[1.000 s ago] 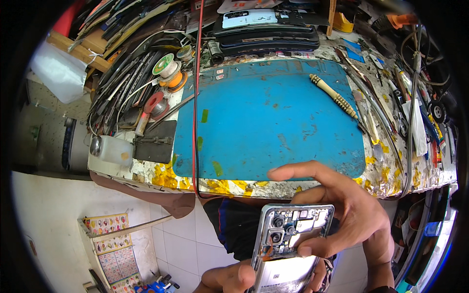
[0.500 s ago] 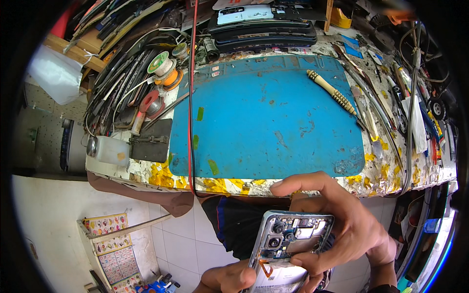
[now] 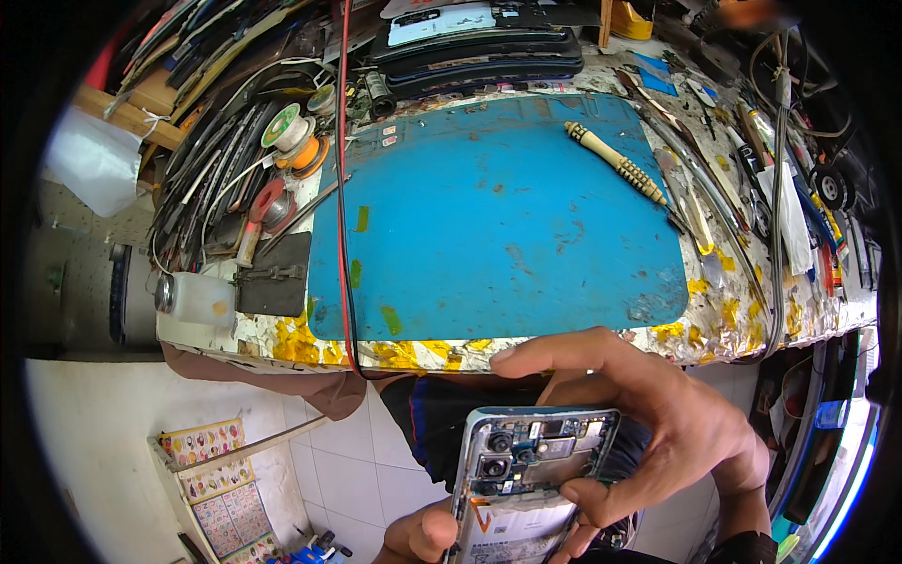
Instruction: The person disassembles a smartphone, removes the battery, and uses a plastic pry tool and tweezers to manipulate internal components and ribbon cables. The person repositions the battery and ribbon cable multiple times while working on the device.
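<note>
An opened smartphone [image 3: 540, 467] with its back cover off is held tilted below the bench's front edge. Two round camera lenses, a circuit board and a pale battery [image 3: 512, 531] with an orange flex strip show on its exposed inside. My left hand [image 3: 418, 540] grips its lower left edge, thumb along the side, the other fingers mostly hidden. From the right, my right hand [image 3: 662, 423] holds it too. The right thumb presses near the line between board and battery, while the index finger stretches out above the phone's top edge, apart from it.
On the bench, a blue mat [image 3: 498, 226] bears a cream-handled tool [image 3: 615, 162]. Red and black cables [image 3: 344, 188] hang across its left side. Solder spools [image 3: 287, 132], a translucent bottle [image 3: 199, 299] and stacked phone parts [image 3: 479, 61] surround it. Tools [image 3: 723, 207] crowd the right.
The phone and both hands sit slightly further left in the picture, and the phone's tilt has changed a little. The bench has shifted left too, as the view moved. Both hands keep their grip.
</note>
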